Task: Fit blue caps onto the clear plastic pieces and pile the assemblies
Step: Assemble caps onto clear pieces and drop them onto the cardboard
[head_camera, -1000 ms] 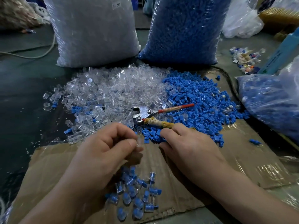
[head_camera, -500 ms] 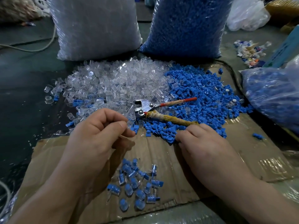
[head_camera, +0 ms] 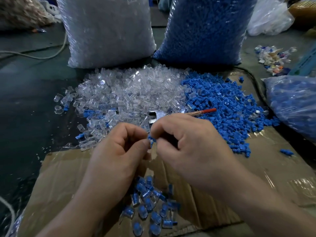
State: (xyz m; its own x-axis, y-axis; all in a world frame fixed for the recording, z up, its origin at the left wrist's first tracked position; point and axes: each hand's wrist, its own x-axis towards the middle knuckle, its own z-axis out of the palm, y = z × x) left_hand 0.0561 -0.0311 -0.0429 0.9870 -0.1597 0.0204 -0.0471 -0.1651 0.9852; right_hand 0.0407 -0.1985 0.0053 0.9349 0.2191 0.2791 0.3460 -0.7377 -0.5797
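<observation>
My left hand point(head_camera: 118, 147) and my right hand point(head_camera: 188, 144) meet fingertip to fingertip above the cardboard. Between them sits a small blue cap point(head_camera: 151, 140), pinched by my right fingers. My left fingers are curled around a clear plastic piece that is mostly hidden. A heap of clear pieces point(head_camera: 130, 93) lies beyond my hands on the left, and a heap of blue caps point(head_camera: 227, 103) lies on the right. A small pile of finished assemblies point(head_camera: 150, 204) rests on the cardboard below my hands.
Pliers with a red handle point(head_camera: 201, 111) lie between the heaps, partly behind my right hand. A big bag of clear pieces point(head_camera: 106, 29) and a big bag of blue caps point(head_camera: 205, 28) stand behind. Another bag of blue parts point(head_camera: 294, 103) sits right. Flattened cardboard point(head_camera: 265, 159) covers the near floor.
My right hand left the blue heap with a cap and moved left and up to my left hand. My left hand kept its hold and shifted slightly.
</observation>
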